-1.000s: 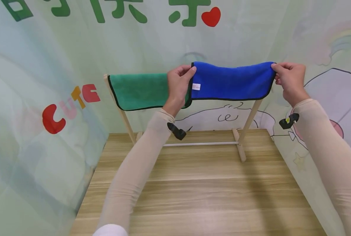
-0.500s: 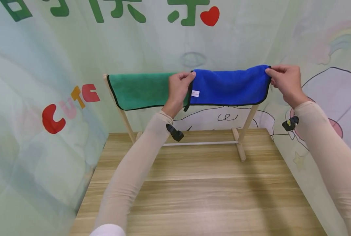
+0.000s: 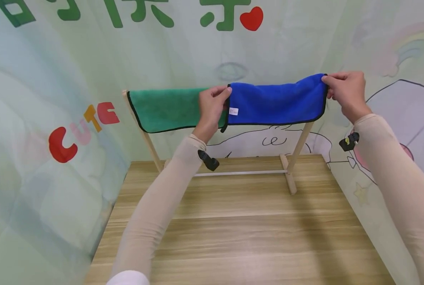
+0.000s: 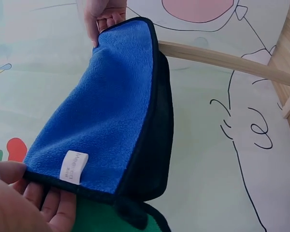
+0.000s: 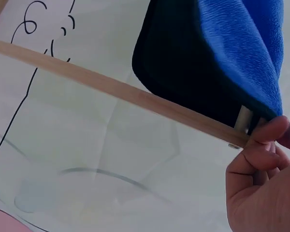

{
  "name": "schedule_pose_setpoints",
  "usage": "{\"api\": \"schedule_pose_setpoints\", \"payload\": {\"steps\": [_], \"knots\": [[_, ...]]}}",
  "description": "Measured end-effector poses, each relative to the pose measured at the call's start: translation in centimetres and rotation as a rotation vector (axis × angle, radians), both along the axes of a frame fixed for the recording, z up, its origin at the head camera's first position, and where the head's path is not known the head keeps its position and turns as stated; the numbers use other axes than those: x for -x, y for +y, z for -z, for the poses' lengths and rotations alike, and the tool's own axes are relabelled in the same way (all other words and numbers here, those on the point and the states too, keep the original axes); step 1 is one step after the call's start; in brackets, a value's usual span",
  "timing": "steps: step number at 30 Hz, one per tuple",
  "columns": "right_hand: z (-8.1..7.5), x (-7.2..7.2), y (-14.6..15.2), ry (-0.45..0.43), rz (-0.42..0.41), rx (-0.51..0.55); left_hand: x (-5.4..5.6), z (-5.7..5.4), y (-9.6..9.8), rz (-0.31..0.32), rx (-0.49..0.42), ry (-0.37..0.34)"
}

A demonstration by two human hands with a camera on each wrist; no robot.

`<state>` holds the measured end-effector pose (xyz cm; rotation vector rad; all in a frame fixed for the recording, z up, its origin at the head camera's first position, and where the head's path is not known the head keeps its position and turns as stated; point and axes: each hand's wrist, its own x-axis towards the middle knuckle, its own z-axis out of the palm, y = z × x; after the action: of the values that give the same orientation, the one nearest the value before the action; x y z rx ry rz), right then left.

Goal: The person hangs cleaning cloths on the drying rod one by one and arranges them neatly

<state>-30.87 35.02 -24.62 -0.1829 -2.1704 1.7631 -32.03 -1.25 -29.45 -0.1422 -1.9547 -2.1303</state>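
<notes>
A blue towel [image 3: 277, 103] with black edging and a small white label [image 4: 73, 166] hangs folded over the right half of a wooden rack's top bar. My left hand [image 3: 212, 107] pinches its upper left edge between thumb and fingers. At the upper right corner, my right hand [image 3: 348, 93] pinches the edge and holds that corner higher than the left one. In the right wrist view, the bar's end shows under the lifted blue towel [image 5: 246, 53], close to the fingers. A green towel [image 3: 169, 109] hangs over the left half, partly hidden behind my left hand.
The rack's wooden posts [image 3: 299, 146], feet [image 3: 288, 178] and white lower rod [image 3: 244, 173] stand at the back of a wood-grain table [image 3: 247, 233]. A printed curtain [image 3: 183, 51] rises close behind the rack and along both sides.
Both hands first lowered the blue towel and shifted it slightly left. Since then my right hand has raised its corner a little, while my left hand keeps its pinch.
</notes>
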Motion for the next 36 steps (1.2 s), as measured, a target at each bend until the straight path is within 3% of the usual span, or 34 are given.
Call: {"api": "schedule_pose_setpoints", "payload": {"steps": [6,8,15,19,25,31,36], "knots": [[-1.2,0.7,-0.6,0.046,0.014,0.166,0.2,-1.1,-0.3,-0.013,-0.053,0.000],[-1.4,0.8,-0.6,0.043,0.015,0.177,0.2,-1.2,-0.3,-0.016,-0.063,0.001],[-1.3,0.3,-0.2,-0.071,-0.029,-0.067,0.1,-0.7,-0.6,-0.019,-0.046,-0.019],[-0.7,-0.3,0.1,-0.063,-0.024,-0.134,0.1,-0.4,-0.7,-0.019,-0.035,-0.018],[0.8,-1.2,0.5,-0.017,0.037,-0.172,-0.1,0.3,-0.8,0.019,0.009,-0.004],[2.6,-1.6,0.6,-0.015,0.006,-0.173,-0.2,1.3,-1.3,0.065,0.053,-0.009],[3.5,-1.8,0.8,-0.008,-0.016,-0.206,-0.1,1.9,-1.6,0.061,0.081,0.009]]}}
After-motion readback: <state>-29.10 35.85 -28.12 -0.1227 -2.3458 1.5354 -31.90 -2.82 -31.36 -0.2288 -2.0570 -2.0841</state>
